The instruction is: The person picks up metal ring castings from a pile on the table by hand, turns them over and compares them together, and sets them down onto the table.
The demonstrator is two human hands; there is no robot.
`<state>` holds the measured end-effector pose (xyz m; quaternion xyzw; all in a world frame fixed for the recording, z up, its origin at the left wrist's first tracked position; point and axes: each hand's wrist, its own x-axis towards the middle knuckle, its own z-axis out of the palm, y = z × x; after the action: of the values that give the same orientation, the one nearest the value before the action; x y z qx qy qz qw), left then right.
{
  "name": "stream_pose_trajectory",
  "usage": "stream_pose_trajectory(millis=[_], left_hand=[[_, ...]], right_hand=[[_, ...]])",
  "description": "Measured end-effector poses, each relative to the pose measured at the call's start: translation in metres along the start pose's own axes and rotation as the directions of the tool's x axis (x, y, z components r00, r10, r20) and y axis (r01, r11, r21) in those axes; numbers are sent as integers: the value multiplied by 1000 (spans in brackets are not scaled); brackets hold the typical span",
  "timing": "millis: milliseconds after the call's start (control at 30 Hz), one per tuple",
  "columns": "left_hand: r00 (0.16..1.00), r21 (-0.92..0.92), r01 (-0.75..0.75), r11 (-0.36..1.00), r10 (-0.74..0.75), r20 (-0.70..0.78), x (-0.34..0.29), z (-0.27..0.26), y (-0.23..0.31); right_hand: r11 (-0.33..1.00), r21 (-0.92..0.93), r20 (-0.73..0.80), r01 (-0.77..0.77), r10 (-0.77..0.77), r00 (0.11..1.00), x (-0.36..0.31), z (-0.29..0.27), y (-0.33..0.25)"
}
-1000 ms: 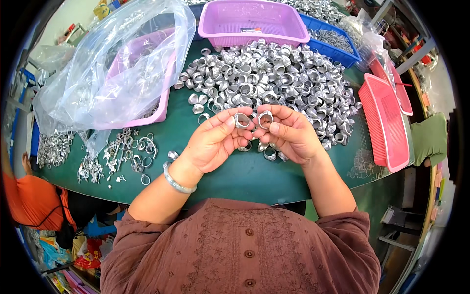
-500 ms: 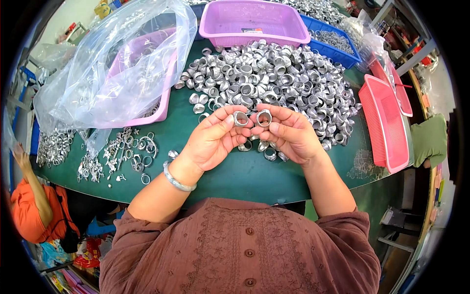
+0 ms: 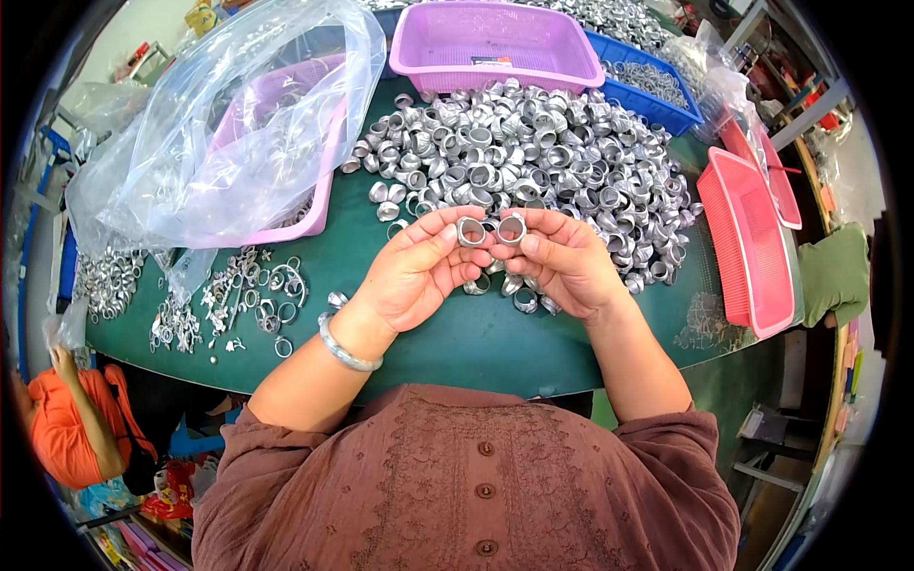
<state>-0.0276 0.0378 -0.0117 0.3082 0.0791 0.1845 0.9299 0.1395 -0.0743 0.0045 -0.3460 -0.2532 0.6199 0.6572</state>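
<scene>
Between thumb and fingers, my left hand (image 3: 416, 266) pinches a silver-coloured metal ring (image 3: 470, 232) with its round opening facing me. Close beside it, my right hand (image 3: 568, 262) grips a second silver ring (image 3: 511, 229) the same way. The fingertips of both hands nearly meet, and the two rings sit side by side at one height. Just beyond my hands spreads a large heap of similar chunky metal rings (image 3: 543, 152) on the green table (image 3: 457, 333). A few loose rings (image 3: 525, 300) lie under my fingers.
A purple basket (image 3: 495, 76) stands behind the heap, beside a blue tray of rings (image 3: 657, 95). Clear plastic (image 3: 219, 171) covers another purple basket at left, near small mixed jewellery pieces (image 3: 252, 290). Red baskets (image 3: 752, 247) stand at right. A person in orange (image 3: 76, 428) is at far left.
My hands hold almost still, with the two rings turned very slightly. At far left, the person in orange has shifted, and a plastic bag now shows by their raised hand.
</scene>
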Motion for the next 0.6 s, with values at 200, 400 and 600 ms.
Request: stream_pose_trajectory(millis=[200,400,600], left_hand=[[1000,-14,-5,1000,5,1,0,0,0],[997,59,42,997,-38,-67,-1,3,0],[989,263,109,959,-77,-129,-6,11,-5]], right_hand=[[1000,6,-10,2,-2,1000,0,0,1],[993,-81,-16,91,-92,996,0,-1,3],[896,-337,44,289,-292,955,0,3,14]])
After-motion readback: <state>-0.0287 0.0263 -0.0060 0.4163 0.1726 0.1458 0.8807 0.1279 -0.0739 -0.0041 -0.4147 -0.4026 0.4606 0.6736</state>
